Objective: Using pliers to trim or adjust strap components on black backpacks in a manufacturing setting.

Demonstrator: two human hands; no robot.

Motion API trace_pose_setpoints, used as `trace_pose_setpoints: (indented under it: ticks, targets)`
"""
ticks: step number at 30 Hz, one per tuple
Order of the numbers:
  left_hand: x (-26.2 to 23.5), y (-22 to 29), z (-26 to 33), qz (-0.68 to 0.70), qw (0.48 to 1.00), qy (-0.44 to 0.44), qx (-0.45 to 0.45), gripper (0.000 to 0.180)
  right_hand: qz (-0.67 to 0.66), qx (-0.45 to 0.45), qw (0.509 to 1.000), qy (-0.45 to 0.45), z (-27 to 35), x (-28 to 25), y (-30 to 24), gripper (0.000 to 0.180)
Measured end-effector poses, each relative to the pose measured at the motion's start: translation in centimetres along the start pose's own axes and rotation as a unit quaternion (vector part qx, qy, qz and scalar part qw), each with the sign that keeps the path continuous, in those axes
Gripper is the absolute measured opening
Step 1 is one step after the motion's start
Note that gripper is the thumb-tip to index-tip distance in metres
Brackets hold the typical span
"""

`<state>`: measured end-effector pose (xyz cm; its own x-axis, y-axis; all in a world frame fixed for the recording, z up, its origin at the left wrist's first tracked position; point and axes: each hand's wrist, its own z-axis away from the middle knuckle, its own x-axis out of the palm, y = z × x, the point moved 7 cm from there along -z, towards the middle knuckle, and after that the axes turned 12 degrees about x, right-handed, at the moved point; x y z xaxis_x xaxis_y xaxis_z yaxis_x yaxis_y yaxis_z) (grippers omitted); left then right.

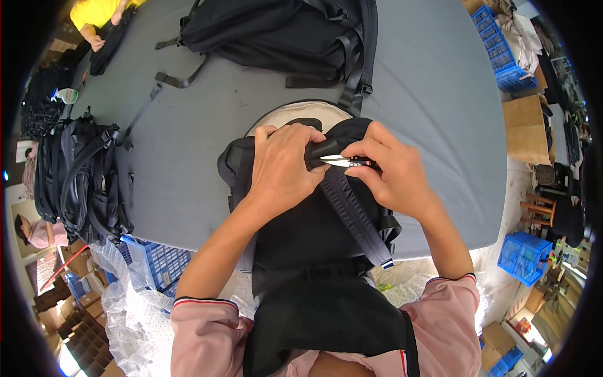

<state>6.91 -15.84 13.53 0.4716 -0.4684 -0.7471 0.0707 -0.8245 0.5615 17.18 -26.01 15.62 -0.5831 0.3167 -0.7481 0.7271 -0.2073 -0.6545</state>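
Observation:
A black backpack (292, 220) lies at the table's near edge, against my front. My left hand (279, 164) is closed on its black fabric near the top, with thumb and fingers pinching beside a strap. In my right hand (396, 169) are small thread snips (335, 161), gripped between thumb and fingers. Their bright blades point left, at the fabric beside my left fingertips. Whether a thread lies between the blades is too small to tell. A webbed shoulder strap (355, 217) slants down to the right below the blades. Beyond my hands shows a beige round-edged panel (295, 113).
The grey table (433, 125) holds another black backpack (270, 38) at the far side and a pile of black bags (81, 176) at the left. A person in yellow (97, 16) handles black fabric at the far left. Blue crates (524, 257) stand off the table.

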Motion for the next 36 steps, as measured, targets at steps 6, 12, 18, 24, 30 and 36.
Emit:
trace_pose_setpoints:
  ticks: [6,12,18,24,30,36]
  targets:
    - [0.0,0.5,0.2,-0.019,0.999,0.019,0.019,0.036,-0.123,0.102,0.986,-0.053,-0.1,0.6,1.5,0.018]
    - [-0.1,0.2,0.1,-0.020,0.999,0.035,0.022,0.036,-0.183,0.150,0.971,-0.020,1.0,-0.2,2.5,0.017]
    - [-0.1,0.3,0.1,-0.022,0.999,0.031,0.018,0.036,-0.114,0.131,0.985,-0.013,1.0,-0.1,1.2,0.019]
    - [0.0,0.4,0.3,-0.023,0.999,0.036,0.017,0.036,-0.072,0.090,0.993,0.005,1.0,0.1,0.4,0.019]
    - [0.0,0.5,0.3,-0.026,0.999,0.040,0.020,0.035,-0.016,0.078,0.997,0.018,1.1,0.0,-0.1,0.021]
    - [-0.1,0.2,0.2,-0.025,0.999,0.037,0.013,0.034,-0.042,0.076,0.996,0.029,1.0,0.7,1.0,0.023]
